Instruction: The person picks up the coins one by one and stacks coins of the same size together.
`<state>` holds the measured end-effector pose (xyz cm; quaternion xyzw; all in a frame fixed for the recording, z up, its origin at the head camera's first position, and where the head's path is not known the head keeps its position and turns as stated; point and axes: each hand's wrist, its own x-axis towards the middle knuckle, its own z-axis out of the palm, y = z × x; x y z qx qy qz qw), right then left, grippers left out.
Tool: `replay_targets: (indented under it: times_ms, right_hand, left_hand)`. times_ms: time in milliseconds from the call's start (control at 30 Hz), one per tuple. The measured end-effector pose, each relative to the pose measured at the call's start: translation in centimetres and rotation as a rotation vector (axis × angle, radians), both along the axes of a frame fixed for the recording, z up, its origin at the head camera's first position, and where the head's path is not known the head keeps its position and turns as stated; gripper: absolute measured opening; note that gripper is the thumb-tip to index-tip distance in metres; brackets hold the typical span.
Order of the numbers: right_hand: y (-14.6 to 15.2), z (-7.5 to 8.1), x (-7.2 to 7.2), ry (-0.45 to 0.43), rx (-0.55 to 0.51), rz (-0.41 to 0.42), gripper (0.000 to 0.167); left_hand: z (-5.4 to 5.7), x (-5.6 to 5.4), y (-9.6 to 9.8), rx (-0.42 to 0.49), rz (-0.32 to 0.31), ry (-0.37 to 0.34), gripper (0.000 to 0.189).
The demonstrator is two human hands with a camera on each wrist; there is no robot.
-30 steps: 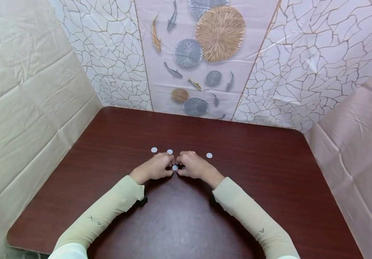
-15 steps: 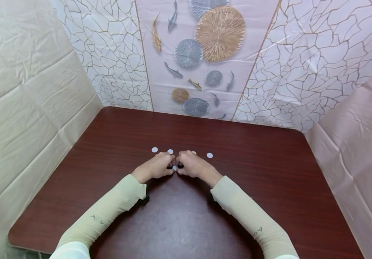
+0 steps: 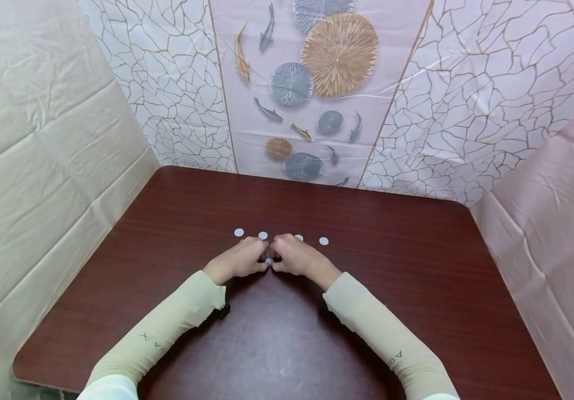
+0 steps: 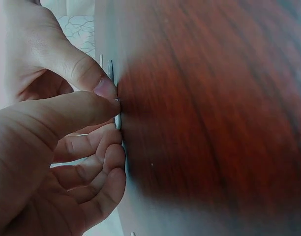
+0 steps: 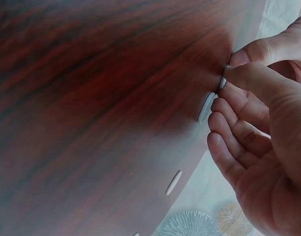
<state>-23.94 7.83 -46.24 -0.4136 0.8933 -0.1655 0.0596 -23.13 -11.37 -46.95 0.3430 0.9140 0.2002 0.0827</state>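
Note:
Between my hands, close on the tabletop, is a small flat white disc (image 3: 269, 260), mostly covered by fingers in the head view. My left hand (image 3: 241, 258) holds its left side, thumb and curled fingers at the rim. From the other side my right hand (image 3: 297, 255) grips it the same way, and the two thumb tips meet at its near edge. In the left wrist view a sliver of the disc (image 4: 118, 118) shows below the left thumb (image 4: 81, 112). Another disc (image 5: 206, 106) lies flat beside the right fingertips in the right wrist view.
Beyond the hands lies a row of similar white discs: one at the left (image 3: 239, 232), one by the left knuckles (image 3: 263, 235), one partly behind the right hand (image 3: 299, 238), one farther right (image 3: 323, 241). The dark red-brown table (image 3: 392, 222) meets patterned cloth walls (image 3: 177, 83).
Both hands stay nearly in place. The fingers have closed in around the middle disc, so less of it shows. A disc behind the right hand has come partly into sight.

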Motion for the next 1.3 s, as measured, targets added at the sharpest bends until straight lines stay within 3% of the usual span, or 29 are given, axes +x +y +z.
replay_targets:
  times_ms: [500,867,1067,1300]
  right_hand:
    - [-0.8,0.1,0.8,0.019,0.019,0.053,0.006]
    - [-0.9,0.3,2.2,0.031,0.026,0.080,0.012]
    - [-0.7,0.6,2.1,0.025,0.033,0.083,0.006]
    - [0.5,2.0,1.7,0.009,0.084,0.047,0.018]
  left_hand:
    - [0.4,1.1,-1.0,-0.015,-0.001,-0.033,0.010]
    - [0.1,2.5,-1.4,-0.004,-0.034,0.025,0.012]
    - [0.4,2.7,-1.3,-0.018,-0.037,0.030,0.012]
    - [0.5,2.9,-1.2,-0.028,-0.041,0.025,0.008]
